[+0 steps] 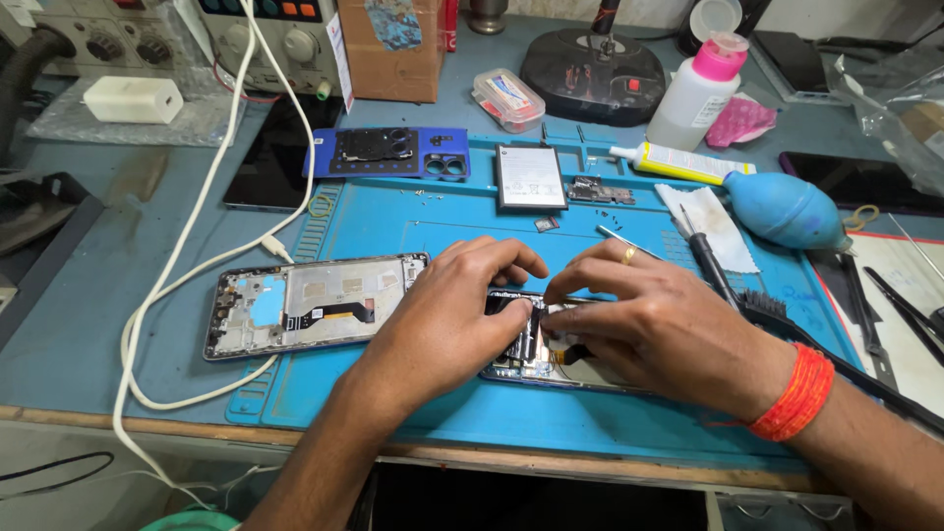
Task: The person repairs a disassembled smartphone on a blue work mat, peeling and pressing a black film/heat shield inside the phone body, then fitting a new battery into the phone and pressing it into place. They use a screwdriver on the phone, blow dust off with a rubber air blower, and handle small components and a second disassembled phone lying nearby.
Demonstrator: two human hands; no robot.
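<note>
Opened phone (536,366) on blue mat (413,221), left hand (447,320) and right hand (644,320) pinching it, cluttered workbench (59,334)

Grey-blue bench (88,344) with a wooden front edge. On it: a blue mat (393,221), a white cable (187,246), a dark phone (270,162), a cardboard box (391,49), a small plastic box (507,99), a white bottle (700,93), a black round base (593,64).

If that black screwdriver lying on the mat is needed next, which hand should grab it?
Probably the right hand: the black screwdriver lies just beyond it. The left hand is on the far side of the opened phone.
</note>
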